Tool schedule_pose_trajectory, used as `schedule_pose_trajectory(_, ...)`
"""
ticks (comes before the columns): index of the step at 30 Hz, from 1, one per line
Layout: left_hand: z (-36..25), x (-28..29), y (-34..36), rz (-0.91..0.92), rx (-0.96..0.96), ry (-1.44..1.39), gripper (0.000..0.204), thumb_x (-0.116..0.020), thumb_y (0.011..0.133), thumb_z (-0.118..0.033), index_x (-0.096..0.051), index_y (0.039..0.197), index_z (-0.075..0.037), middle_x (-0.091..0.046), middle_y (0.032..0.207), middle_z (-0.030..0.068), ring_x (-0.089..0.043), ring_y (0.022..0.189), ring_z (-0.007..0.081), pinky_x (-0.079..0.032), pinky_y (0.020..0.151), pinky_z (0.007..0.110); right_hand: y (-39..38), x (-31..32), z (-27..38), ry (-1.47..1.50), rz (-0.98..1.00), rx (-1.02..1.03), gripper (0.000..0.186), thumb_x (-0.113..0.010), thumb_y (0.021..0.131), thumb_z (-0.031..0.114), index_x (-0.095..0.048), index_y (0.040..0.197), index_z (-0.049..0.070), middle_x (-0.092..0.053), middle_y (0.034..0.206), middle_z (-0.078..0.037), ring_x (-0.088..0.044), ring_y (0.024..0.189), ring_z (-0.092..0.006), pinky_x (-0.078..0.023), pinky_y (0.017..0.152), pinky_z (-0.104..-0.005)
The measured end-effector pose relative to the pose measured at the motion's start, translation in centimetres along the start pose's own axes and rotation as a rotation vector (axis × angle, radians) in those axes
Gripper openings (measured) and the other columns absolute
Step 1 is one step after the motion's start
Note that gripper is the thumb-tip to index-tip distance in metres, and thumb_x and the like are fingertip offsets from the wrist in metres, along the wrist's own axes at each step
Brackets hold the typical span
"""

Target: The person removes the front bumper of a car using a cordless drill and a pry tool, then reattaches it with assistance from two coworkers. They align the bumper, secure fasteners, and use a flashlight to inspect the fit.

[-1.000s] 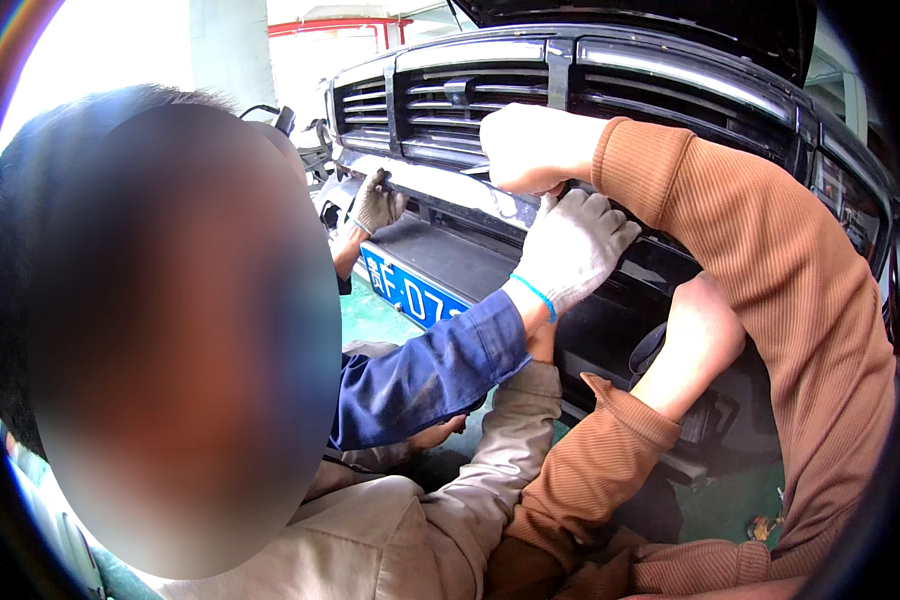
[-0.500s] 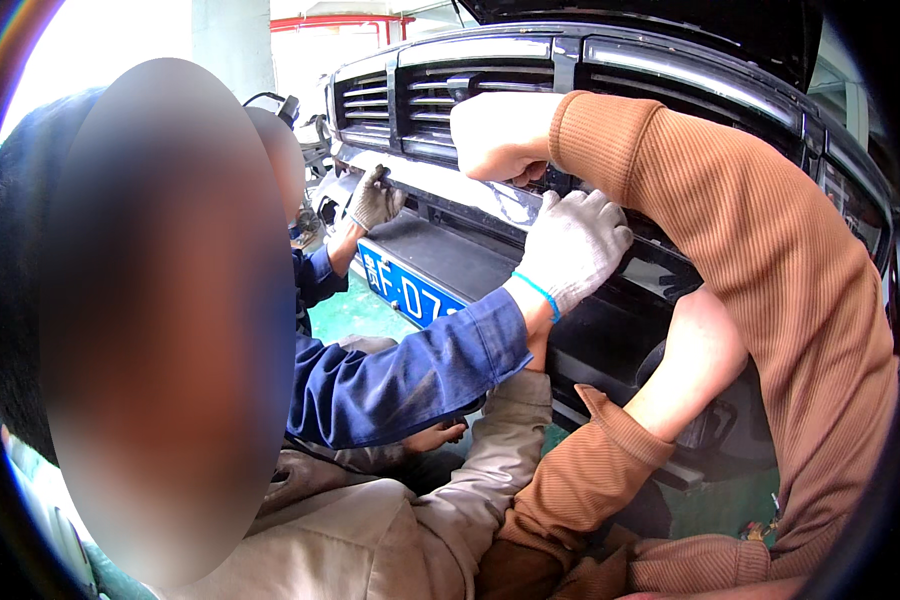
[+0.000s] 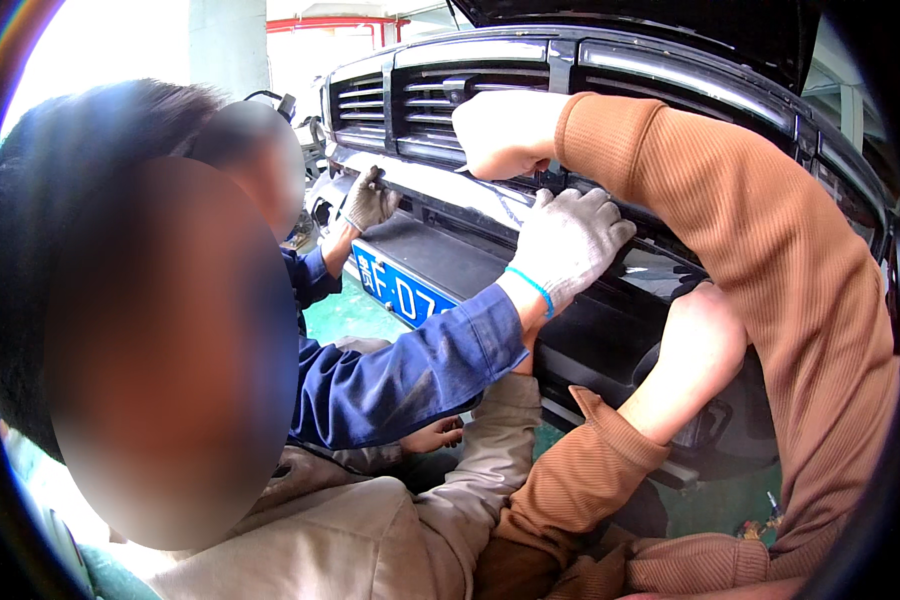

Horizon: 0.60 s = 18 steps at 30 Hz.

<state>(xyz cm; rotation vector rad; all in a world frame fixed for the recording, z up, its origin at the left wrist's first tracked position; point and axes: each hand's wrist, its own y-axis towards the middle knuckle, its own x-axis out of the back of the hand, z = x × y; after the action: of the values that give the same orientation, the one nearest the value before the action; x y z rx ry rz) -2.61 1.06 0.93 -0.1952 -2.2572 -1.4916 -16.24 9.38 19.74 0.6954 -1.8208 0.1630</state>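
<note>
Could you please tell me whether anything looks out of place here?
Possibly the small, mixed-coloured bits on the green floor near the car, at the picture's lower right: they seem to lie loose, too small to identify.

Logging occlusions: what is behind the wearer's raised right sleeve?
Above and left of the brown right sleeve, the grille of the black car shows; below, a co-worker's white-gloved hand. The car front directly behind the sleeve is covered; the right hand's grip is unclear.
</note>
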Motion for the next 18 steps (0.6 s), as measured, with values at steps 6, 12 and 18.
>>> schedule_pose_trajectory(6, 1.1, -1.2, 0.2, -0.058, 0.135, -0.107, 0.020, -0.067, 0.078, -0.015, -0.068, 0.085, 0.004, -0.069, 0.088, 0.0244, -0.069, 0.086, 0.0448, -0.056, 0.076, 0.049, 0.4, -0.7, 0.2, 0.074, 0.009, 0.001, 0.021, -0.056, 0.081, 0.000, -0.073, 0.074, -0.010, -0.070, 0.069, -0.022, -0.068, 0.051, -0.0249, -0.054, 0.048, -0.0337)
schedule_pose_trajectory(12, 2.4, -2.1, 0.3, 0.006, -0.001, -0.002, 0.022, -0.068, 0.080, -0.017, -0.070, 0.095, 0.000, -0.070, 0.092, 0.0235, -0.069, 0.089, 0.0443, -0.056, 0.077, 0.050, -0.4, -0.5, -2.0, 0.177, 0.005, -0.024, 0.021, -0.055, 0.081, -0.001, -0.074, 0.076, -0.008, -0.069, 0.063, -0.017, -0.067, 0.050, -0.0227, -0.054, 0.047, -0.0340)
schedule_pose_trajectory(18, 1.3, 0.1, 0.4, -0.282, -0.178, -0.089, 0.032, -0.068, 0.084, -0.025, -0.070, 0.109, -0.005, -0.069, 0.110, 0.0210, -0.068, 0.100, 0.0434, -0.055, 0.084, 0.051, -2.4, -0.5, 0.7, -0.106, -0.182, 0.211, 0.024, -0.060, 0.079, 0.008, -0.078, 0.089, -0.005, -0.075, 0.090, -0.024, -0.076, 0.085, -0.0363, -0.061, 0.080, -0.0438)
